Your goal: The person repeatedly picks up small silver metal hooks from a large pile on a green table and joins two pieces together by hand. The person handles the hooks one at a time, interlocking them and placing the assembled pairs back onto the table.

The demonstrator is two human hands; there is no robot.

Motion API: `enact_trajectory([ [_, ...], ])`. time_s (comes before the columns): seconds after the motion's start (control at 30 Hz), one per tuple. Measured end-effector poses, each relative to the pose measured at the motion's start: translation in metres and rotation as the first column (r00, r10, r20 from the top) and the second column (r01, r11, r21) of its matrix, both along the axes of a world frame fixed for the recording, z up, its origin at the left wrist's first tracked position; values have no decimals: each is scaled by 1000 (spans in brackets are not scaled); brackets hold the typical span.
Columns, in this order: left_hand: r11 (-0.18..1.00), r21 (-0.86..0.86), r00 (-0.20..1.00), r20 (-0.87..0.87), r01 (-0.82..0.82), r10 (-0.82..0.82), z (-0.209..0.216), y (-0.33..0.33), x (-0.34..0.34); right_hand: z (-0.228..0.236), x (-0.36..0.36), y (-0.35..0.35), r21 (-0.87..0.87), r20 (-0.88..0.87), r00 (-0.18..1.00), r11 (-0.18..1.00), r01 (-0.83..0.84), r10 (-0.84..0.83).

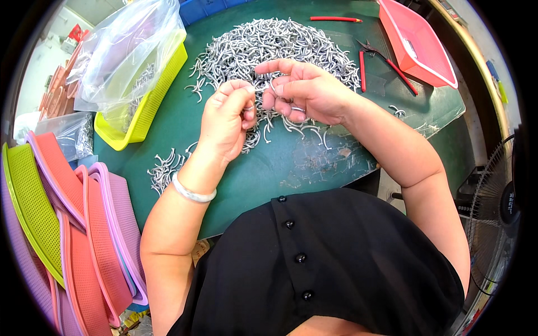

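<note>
A large heap of small curved silver metal pieces point(274, 39) lies on the green table, and both hands are over its near side. My left hand point(228, 115), with a pale bangle point(193, 190) on its wrist, is closed in a pinch; the tiny thing at its fingertips is too small to make out. Close to its right, my right hand point(305, 92) has its fingers curled around a few of the curved metal pieces point(298, 109), the index finger stretched out. The two hands' fingertips nearly meet. A smaller pile of the pieces point(163, 171) sits by my left forearm.
A yellow-green basket point(162, 84) with a clear plastic bag stands at left, above stacked coloured baskets point(92, 241). Right of the heap lie red-handled pliers point(400, 74), a red pen-like stick point(335, 19) and a pink basket point(431, 70). A fan point(493, 196) stands far right.
</note>
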State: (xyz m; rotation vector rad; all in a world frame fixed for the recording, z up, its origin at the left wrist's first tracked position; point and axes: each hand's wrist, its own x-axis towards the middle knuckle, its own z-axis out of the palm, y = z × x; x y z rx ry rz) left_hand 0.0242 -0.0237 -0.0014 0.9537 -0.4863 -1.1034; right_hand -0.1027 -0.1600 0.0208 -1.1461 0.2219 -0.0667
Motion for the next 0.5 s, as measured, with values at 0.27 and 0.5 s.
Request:
enact_trajectory([
  [0.27,999,37,988,-147,-33,38,4,-4,-5,-1,-2,0,-107,56,996,993,-58,64],
  [0.5,983,167,975,220,-77,39,10,-6,-18,-3,-2,5,-347,34,994,934,-85,104],
])
